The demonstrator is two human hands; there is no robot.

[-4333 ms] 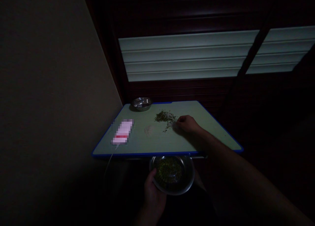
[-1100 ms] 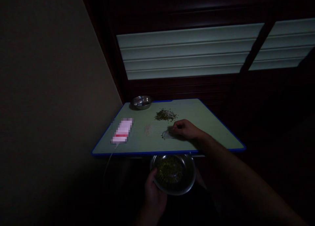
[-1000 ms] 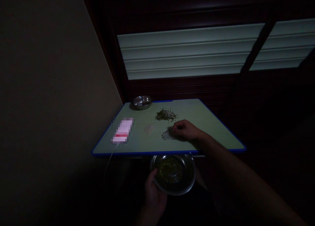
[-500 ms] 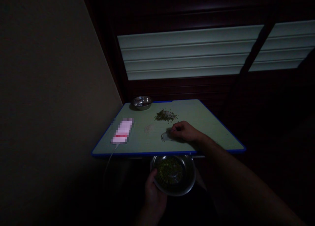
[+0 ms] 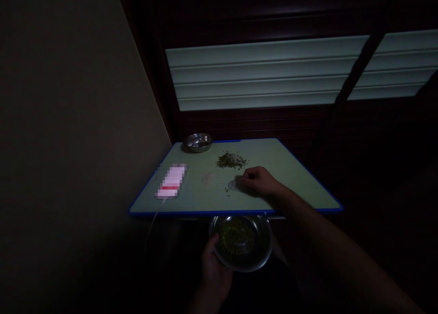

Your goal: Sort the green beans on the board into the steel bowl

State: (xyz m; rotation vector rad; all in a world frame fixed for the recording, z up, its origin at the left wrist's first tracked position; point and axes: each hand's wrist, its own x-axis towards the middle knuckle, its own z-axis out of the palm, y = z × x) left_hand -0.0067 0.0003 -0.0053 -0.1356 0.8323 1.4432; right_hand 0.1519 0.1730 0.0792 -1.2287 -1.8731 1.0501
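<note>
My left hand (image 5: 215, 268) grips the left rim of a steel bowl (image 5: 263, 254), thumb over the edge, just below the table's front edge. Small green beans or seeds (image 5: 234, 236) lie inside that bowl. Over the table, my right hand (image 5: 262, 181) is closed, its fingertips pinching a small clear, see-through piece (image 5: 234, 185) that rests on or just above the surface; its exact kind is too dim to make out. A few loose green seeds (image 5: 226, 191) lie beside it. Farther back is a scattered heap of green seeds mixed with white grains (image 5: 231, 160).
A smaller steel bowl (image 5: 198, 143) stands at the back left of the pale green table (image 5: 290, 172) with a blue edge. At the left lies a blurred-out phone (image 5: 172, 182) with a white cable (image 5: 155, 220). Pale grains (image 5: 207, 179) form a small patch. A wall and dark slatted doors stand close behind.
My right hand has drawn slightly to the right with the clear piece, and a few green seeds now lie loose at its left. My left hand and the bowl have stayed in place.
</note>
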